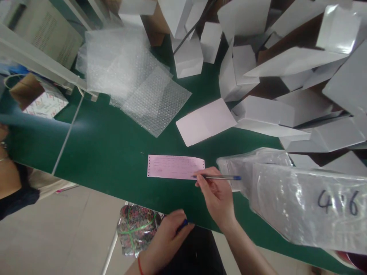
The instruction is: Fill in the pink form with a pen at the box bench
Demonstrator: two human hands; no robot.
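My right hand (216,196) is closed round a blue-capped pen (219,177), whose tip rests on the right end of a pink slip (173,167) lying on the green table (114,149). My left hand (168,238) sits at the table's near edge, fingers curled round a small blue object, perhaps a pen cap (182,226). A plastic-wrapped package (301,198) marked with handwritten digits lies just right of my right hand.
Bubble wrap sheets (134,76) lie at the back left. A white flat card (205,121) sits behind the slip. Several white folded boxes (286,65) pile up at the back right. A shiny bag (136,229) hangs below the table edge. Another person's arm (8,179) shows at left.
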